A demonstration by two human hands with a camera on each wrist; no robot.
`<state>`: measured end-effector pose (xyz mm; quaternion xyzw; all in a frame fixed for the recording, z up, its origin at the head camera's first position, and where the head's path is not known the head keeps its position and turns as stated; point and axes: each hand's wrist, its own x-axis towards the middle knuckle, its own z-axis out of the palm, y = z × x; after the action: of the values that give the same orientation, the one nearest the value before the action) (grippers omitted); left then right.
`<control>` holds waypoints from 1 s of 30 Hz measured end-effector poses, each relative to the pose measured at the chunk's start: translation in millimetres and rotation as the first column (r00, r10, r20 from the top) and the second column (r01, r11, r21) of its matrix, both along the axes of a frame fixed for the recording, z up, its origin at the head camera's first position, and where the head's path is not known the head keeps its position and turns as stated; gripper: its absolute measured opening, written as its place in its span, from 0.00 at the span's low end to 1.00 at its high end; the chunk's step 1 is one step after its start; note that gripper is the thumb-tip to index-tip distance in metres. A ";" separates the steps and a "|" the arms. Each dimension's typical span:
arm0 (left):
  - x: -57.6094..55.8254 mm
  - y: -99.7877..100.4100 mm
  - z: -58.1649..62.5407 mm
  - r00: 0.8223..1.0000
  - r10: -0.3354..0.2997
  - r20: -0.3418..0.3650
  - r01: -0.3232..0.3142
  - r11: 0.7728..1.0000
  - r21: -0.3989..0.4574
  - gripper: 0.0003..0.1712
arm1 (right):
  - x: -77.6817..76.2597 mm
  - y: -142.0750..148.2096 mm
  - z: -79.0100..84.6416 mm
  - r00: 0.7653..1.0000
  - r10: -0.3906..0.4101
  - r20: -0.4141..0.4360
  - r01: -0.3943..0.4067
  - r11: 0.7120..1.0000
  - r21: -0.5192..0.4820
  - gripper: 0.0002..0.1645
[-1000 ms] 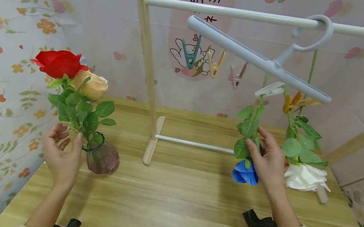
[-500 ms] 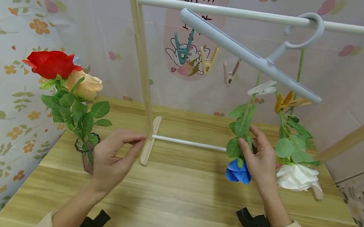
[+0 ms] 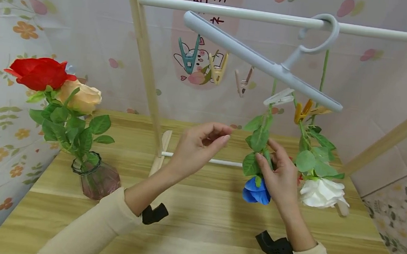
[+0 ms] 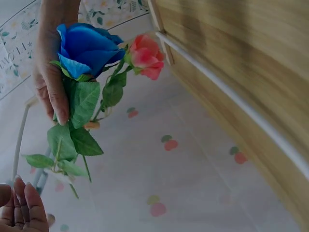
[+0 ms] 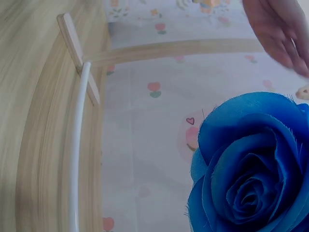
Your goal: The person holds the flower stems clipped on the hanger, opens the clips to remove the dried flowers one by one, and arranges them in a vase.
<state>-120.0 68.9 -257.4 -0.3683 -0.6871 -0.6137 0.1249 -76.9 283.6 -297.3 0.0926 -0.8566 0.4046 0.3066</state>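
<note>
The left hand (image 3: 198,148) holds nothing, its fingers softly bent and the thumb apart from them, over the rack's lower crossbar (image 3: 226,162). The right hand (image 3: 282,172) grips the leafy stem of a blue rose (image 3: 257,189), which hangs bloom-down from a white clothespin (image 3: 280,97).

Leftmost, a purple vase (image 3: 100,180) bears a red rose (image 3: 41,73) and a peach rose (image 3: 82,97) near the tabletop's (image 3: 196,241) left edge. The rack's left post (image 3: 144,60) rises between vase and left hand. A gap parts the left fingertips from the blue rose's leaves; just right of the right hand hangs a white rose (image 3: 322,193).

The left wrist view shows a pink rose (image 4: 145,57), largely hidden from the head; the right wrist view shows the blue bloom's spiralled petals.
</note>
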 end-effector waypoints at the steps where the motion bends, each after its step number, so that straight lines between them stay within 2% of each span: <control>1: -2.5 5.8 4.4 1.000 -0.003 0.001 0.003 1.000 -0.008 0.10 | -0.1 -0.3 0.1 1.000 0.006 -0.002 -0.006 1.000 -0.003 0.26; 7: -16.4 38.9 30.9 0.998 -0.048 -0.040 0.046 0.997 -0.055 0.16 | -0.7 -2.9 -0.8 0.999 0.030 -0.011 -0.030 1.000 -0.007 0.27; 11: -27.8 54.5 39.8 0.996 -0.045 -0.071 0.038 0.995 -0.089 0.18 | -0.4 -3.9 -0.9 1.000 0.023 -0.011 -0.023 1.000 0.002 0.27; 23: -50.0 72.1 50.1 0.989 0.073 -0.129 -0.092 0.984 -0.150 0.18 | 0.2 -9.3 1.0 0.998 0.047 -0.051 -0.045 0.998 0.043 0.27; 30: -59.3 84.8 55.3 0.974 0.150 -0.170 -0.188 0.955 -0.231 0.20 | 0.2 -11.5 1.6 0.997 0.057 -0.052 -0.055 0.997 0.053 0.28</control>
<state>-179.3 153.7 -202.2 -0.3659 -0.7753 -0.4815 0.1820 -76.7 272.1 -295.6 0.1352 -0.8554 0.3880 0.3153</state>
